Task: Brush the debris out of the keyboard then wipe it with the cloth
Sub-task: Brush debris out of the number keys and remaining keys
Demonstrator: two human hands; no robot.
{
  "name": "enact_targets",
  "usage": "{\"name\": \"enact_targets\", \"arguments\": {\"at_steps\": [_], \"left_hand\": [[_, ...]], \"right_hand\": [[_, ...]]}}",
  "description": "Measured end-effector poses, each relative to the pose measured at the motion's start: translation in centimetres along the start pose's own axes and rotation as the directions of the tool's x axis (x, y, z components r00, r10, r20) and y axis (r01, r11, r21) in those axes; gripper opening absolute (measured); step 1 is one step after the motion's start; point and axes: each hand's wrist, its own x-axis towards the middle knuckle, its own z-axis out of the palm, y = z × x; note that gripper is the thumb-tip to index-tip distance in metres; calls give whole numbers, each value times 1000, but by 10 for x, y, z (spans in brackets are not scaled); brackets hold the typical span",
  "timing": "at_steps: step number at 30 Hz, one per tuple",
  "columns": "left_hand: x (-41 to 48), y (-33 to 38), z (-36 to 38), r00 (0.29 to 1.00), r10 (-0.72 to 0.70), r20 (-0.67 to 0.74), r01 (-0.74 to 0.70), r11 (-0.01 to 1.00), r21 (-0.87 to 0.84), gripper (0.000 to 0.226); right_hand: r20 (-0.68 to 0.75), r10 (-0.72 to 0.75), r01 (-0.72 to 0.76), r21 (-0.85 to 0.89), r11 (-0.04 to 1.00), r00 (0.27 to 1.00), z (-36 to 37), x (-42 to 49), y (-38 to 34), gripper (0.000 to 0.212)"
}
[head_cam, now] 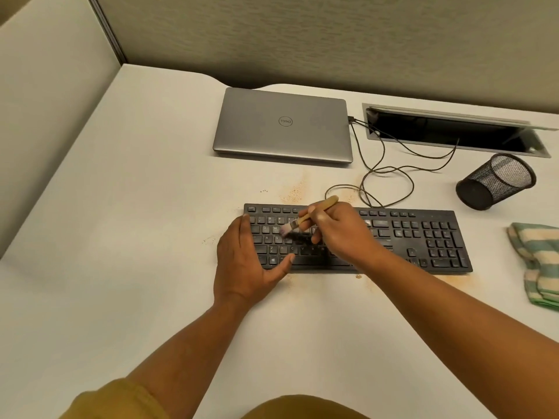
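Right hand fingers pinched on a brush, bristles on the keyboard letter rows; left hand, fingers spread flat, empty, steadies its nine-o'clock end; cloth waits at three o'clock.

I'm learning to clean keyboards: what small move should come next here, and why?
Probably sweep the brush rightward along the keyboard. The right hand has its bristles on the left letter keys, the left hand steadies that end, and the cloth lies unused.
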Motion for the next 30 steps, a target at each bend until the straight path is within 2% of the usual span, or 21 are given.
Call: {"name": "enact_targets", "arguments": {"at_steps": [4,5,8,9,13,17,21,25,30], "left_hand": [[-1,-1,0,1000,15,-5,-15,1000,5,105],[-1,-1,0,1000,18,-5,-18,1000,0,104],[-2,0,-2,1000,18,2,-18,999,-28,100],[-2,0,-2,1000,19,2,-19,999,-39,101],[-3,-2,-3,999,38,5,-38,998,-49,104],[-3,-1,-2,999,29,16,-28,998,-51,106],[-3,-2,-3,999,42,7,-41,995,-88,107],[-2,-3,-4,999,41,11,-39,991,-130,108],[-2,-5,-3,999,47,11,-46,991,-126,108]], "right_hand": [[104,-2,13,-99,995,995,9,-3,-2,38],[94,-6,14,-84,996,996,8,-2,-3,38],[-52,-13,12,-23,1000,999,6,1,-3,38],[-48,-10,8,-42,999,999,6,1,-3,38],[155,-8,23,-101,995,988,11,-6,-4,37],[37,-29,29,-5,1000,999,12,-4,-7,38],[229,-3,26,-95,995,974,19,-10,-8,38],[81,-67,69,-20,997,994,22,-5,-11,35],[335,-33,63,-79,995,942,31,-8,-6,38]]}}
